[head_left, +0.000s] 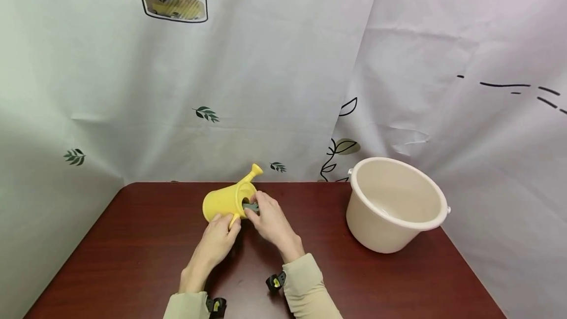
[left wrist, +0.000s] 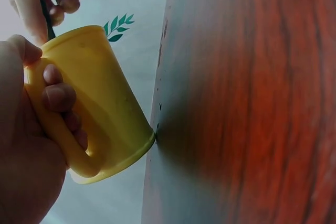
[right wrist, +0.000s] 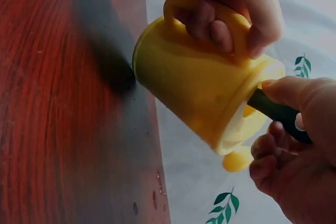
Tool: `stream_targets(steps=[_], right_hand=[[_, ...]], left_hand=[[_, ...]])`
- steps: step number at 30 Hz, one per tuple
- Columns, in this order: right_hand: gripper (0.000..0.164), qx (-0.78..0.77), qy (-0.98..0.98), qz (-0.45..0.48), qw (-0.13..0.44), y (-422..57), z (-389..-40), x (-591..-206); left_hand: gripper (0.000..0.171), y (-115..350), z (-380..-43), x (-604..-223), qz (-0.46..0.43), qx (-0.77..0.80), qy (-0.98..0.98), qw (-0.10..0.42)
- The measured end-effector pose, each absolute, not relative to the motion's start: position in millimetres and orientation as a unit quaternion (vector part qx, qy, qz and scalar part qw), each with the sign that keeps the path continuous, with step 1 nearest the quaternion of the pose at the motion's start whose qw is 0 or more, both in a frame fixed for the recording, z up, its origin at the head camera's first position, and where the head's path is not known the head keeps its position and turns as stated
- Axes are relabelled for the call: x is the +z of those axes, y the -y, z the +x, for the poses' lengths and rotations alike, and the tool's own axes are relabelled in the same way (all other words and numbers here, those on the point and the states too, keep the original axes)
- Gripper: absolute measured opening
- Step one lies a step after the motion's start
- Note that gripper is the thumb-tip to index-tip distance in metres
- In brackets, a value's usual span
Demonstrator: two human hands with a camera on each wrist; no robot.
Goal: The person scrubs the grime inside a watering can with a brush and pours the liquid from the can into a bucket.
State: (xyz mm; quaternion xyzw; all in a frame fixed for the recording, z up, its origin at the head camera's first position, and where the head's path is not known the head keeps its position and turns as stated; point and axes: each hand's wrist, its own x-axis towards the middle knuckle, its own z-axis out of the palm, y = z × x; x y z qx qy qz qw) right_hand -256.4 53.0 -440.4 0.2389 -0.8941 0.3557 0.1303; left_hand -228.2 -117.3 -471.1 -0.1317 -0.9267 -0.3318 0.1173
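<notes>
A yellow toy watering can [head_left: 223,202] is tilted, with its mouth toward the right and its spout [head_left: 250,173] pointing up and right. My left hand [head_left: 215,241] grips the can's handle [left wrist: 55,124], fingers curled through the loop. At the mouth, my right hand [head_left: 272,221] pinches a dark green handle [right wrist: 281,114] with a hole near its end, between thumb and fingers. The other end of that green-handled thing goes inside the can and is hidden, so its kind cannot be told. Whether the can's base touches the table is unclear.
A cream bucket [head_left: 369,228] stands upright on the right of the dark red wooden table [head_left: 133,255]. Behind the table hangs a white cloth [head_left: 274,63] with printed leaves. Each wrist wears a small black camera band [head_left: 275,282].
</notes>
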Motion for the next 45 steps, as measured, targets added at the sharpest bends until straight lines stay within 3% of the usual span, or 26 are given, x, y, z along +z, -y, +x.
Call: stream_targets(steps=[11,32,45], right_hand=[[0.009,0.357,0.893,0.229,0.149,-56,-254,-440],[0.017,0.315,0.905,0.232,0.167,-65,-239,-408],[0.015,0.354,0.891,0.234,0.159,-56,-251,-436]], left_hand=[[0.030,120,-227,-472,-0.127,-0.339,0.925,0.118],[0.029,120,-228,-470,-0.123,-0.336,0.926,0.120],[0.029,120,-228,-471,-0.126,-0.340,0.924,0.124]])
